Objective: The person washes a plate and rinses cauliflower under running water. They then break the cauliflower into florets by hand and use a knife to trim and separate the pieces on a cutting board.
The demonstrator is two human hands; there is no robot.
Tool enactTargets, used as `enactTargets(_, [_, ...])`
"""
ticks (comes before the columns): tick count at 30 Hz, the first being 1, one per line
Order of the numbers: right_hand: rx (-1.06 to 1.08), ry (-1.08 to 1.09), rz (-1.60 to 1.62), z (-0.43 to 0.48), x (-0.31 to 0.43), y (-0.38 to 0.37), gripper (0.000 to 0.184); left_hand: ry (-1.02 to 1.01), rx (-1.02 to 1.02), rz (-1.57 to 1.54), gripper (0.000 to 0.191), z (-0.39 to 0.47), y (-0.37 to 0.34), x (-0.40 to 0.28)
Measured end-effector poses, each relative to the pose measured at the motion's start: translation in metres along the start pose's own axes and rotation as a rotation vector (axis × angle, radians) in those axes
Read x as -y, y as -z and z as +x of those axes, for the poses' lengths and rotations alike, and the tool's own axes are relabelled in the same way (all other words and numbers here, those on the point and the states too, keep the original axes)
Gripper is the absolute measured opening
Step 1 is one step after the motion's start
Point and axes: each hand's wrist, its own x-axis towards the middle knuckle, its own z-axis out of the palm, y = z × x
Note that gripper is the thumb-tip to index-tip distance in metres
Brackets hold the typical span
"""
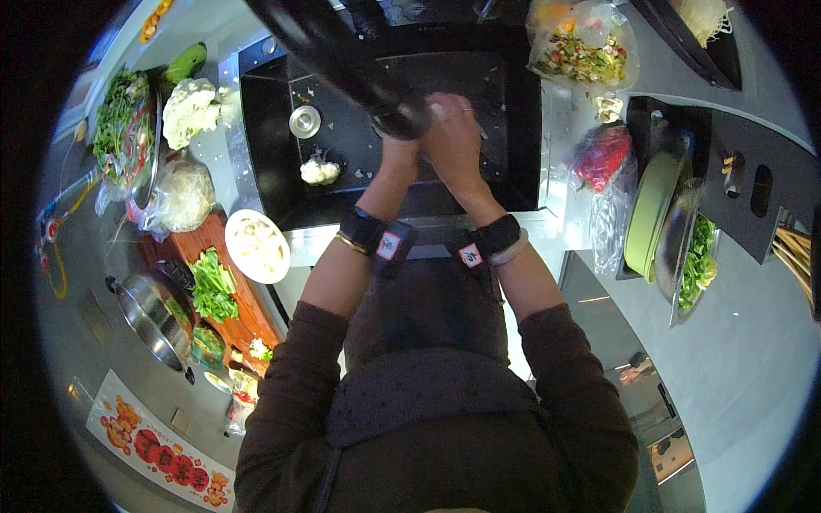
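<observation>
Both my hands are together over a black sink (pixel 410 199), beneath a dark faucet (pixel 340 70). The faucet hides most of my left hand (pixel 399 149); only its wrist side shows, so what it holds is hidden. My right hand (pixel 454 131) is beside it with bent fingers. A small pale spot shows at its fingertips, too unclear to name. To the left in the sink are a white cauliflower floret (pixel 320 172) and a round metal drain piece (pixel 304 122). Small white crumbs are scattered on the sink floor.
On the left are a cauliflower head (pixel 190 114), a white bowl of pale pieces (pixel 258 247), a wooden board (pixel 253 320) with cut greens (pixel 215 285), and a steel pot (pixel 154 317). To the right are bagged scraps (pixel 580 54), bagged red peppers (pixel 603 160) and a green basin (pixel 651 218).
</observation>
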Motion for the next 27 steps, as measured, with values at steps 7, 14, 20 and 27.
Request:
enactTargets(7, [0.07, 0.167, -0.101, 0.006, 0.001, -0.005, 0.037, 0.498, 0.204, -0.519, 0.027, 0.028, 0.034, -0.016])
enactTargets(14, [0.872, -0.567, -0.592, -0.002, -0.116, 0.014, 0.031, 0.473, 0.043, -0.587, 0.035, 0.04, 0.05, 0.011])
enactTargets(20, [0.988, -0.271, -0.853, -0.044, -0.189, -0.028, 0.031, 0.377, 0.214, -0.35, 0.045, 0.013, 0.045, -0.015])
enactTargets(27, [0.992, -0.255, -0.824, -0.035, -0.204, -0.028, 0.038, 0.409, 0.092, -0.593, 0.039, -0.001, 0.047, -0.03])
